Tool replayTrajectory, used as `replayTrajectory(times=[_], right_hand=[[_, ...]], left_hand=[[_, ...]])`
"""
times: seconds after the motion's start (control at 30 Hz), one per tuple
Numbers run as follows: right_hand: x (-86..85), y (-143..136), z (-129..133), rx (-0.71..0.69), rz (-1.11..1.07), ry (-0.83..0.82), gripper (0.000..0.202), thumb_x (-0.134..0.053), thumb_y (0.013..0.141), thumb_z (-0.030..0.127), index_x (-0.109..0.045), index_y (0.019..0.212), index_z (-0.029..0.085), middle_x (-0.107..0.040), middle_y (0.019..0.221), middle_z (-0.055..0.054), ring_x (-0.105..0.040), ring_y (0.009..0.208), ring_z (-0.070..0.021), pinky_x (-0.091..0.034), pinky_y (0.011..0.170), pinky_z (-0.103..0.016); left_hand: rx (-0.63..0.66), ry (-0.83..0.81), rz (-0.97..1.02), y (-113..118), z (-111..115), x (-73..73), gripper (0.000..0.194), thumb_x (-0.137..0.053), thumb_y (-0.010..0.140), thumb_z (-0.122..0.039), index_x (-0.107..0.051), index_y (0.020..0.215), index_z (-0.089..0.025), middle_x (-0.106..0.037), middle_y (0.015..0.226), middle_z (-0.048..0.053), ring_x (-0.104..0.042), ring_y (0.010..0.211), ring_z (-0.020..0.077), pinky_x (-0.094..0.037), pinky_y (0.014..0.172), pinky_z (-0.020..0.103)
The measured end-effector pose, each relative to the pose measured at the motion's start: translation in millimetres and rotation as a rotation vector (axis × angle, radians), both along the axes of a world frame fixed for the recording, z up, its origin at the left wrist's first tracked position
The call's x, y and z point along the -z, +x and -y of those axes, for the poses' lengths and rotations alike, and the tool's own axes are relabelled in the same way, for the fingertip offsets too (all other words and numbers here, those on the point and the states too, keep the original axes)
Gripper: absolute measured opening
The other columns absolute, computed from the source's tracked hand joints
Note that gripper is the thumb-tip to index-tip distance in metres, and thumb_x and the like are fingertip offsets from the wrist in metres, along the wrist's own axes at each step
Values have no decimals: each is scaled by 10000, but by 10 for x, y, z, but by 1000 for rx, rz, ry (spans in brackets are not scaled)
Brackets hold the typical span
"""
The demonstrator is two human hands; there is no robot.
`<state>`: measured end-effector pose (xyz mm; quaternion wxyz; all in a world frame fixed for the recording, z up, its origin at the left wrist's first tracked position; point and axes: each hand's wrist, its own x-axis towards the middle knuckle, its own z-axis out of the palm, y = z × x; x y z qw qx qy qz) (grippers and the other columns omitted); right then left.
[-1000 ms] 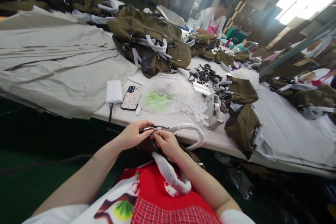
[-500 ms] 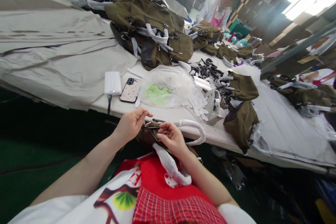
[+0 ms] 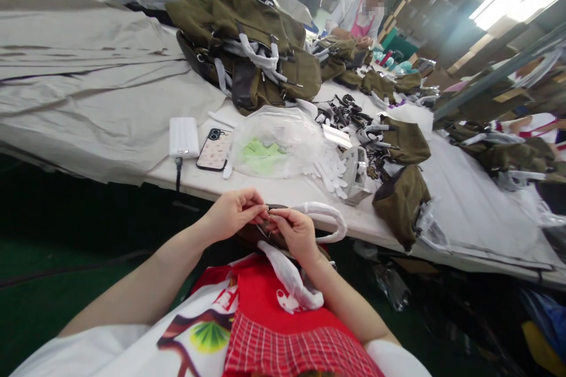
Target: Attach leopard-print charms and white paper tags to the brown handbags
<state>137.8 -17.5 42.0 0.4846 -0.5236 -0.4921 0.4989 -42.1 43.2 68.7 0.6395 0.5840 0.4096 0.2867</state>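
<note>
Dark bag (image 3: 260,234) in the lap at the near edge of the white table (image 3: 464,200), white-wrapped handle (image 3: 325,215) arching beside the right hand. Left hand (image 3: 234,212) and right hand (image 3: 296,234) fingertip to fingertip, both pinching a small metal fitting at the bag's top. Beyond: clear plastic bag (image 3: 274,141), phone (image 3: 214,149), white power bank (image 3: 183,137), olive bags (image 3: 252,41).

A dark bag (image 3: 260,234) (handle (image 3: 325,215) wrapped in white) sits in the lap.
</note>
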Motion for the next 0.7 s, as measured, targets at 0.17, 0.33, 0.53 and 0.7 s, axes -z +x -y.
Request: replayTrajectory(times=[0.17, 0.33, 0.53, 0.7], right_hand=[[12, 37, -10, -29, 104, 121, 171, -640, 869, 322, -759, 949, 229, -731, 818, -26, -676, 605, -147, -590, 569, -262], [17, 65, -18, -41, 195, 151, 190, -624, 883, 339, -764, 963, 237, -722, 807, -32, -651, 585, -147, -583, 578, -280], [49, 79, -22, -56, 232, 181, 202, -615, 898, 334, -762, 1000, 241, -713, 811, -37, -644, 588, -144, -561, 578, -272], [-9, 92, -15, -54, 334, 260, 200, -593, 914, 303, -760, 1012, 256, -727, 847, -38, -667, 717, -176, -562, 731, -314]], left_hand=[[151, 123, -122, -33, -7, -24, 225, -607, 831, -373, -705, 806, -173, -735, 737, 19, -651, 633, 141, -528, 603, 226], [229, 284, -185, -30, -11, -60, 214, -554, 854, -294, -744, 875, -198, -765, 818, 17, -685, 708, 158, -522, 661, 221], [240, 420, -264, -14, -29, -91, 214, -537, 849, -238, -749, 856, -210, -758, 799, 7, -676, 706, 152, -488, 670, 213], [211, 433, -297, 32, -16, -104, 211, -535, 851, -257, -738, 832, -202, -749, 779, 12, -662, 699, 157, -477, 673, 221]])
